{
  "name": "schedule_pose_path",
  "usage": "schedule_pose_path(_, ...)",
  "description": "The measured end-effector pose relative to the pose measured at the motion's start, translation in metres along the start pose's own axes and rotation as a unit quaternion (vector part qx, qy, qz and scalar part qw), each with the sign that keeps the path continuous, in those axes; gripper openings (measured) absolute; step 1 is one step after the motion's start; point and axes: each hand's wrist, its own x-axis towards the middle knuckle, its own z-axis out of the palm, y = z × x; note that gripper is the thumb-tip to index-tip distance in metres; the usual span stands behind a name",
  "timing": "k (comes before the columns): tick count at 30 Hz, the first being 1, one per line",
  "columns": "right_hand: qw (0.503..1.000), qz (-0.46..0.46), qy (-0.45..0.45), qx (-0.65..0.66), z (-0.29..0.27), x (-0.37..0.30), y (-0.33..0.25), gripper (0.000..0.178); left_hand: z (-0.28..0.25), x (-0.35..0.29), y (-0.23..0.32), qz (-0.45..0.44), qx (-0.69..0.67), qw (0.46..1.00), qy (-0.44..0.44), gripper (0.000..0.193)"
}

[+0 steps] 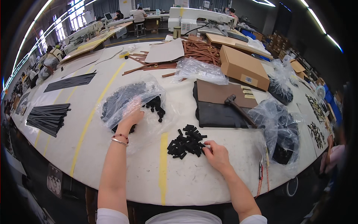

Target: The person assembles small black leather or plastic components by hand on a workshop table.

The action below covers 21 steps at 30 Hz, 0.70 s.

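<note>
A clear plastic bag [128, 91] full of small black pieces lies on the table, its mouth toward the right. My left hand [132, 114] reaches into it; the plastic covers part of the hand, and its fingertips are hidden among the pieces. Several black pieces [158, 108] spill from the bag's mouth. To the right is a loose pile of short black strip pieces [186, 142]. At the right edge of this pile, my right hand [217, 155] is curled, thumb and index finger closed on one short black piece.
Long black strips [48, 117] lie at left. A hammer [238, 108] rests on dark flat sheets [218, 114]. Beyond are a cardboard box [244, 67] and brown strips [201, 50]. At right are bagged black items [281, 138] and red-handled snips [260, 171]. Another person sits at far right.
</note>
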Motion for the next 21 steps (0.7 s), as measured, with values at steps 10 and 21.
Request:
schedule_pose_path(10,0.999,0.021,-0.042,-0.017,-0.005,-0.002,0.002,0.020,-0.059,-0.015,0.042,-0.170,0.040,0.942,-0.288,0.067)
schedule_pose_path(21,0.998,0.051,-0.026,0.041,-0.009,0.001,-0.004,0.031,-0.066,-0.070,0.066,0.034,0.036,0.988,-0.145,0.046)
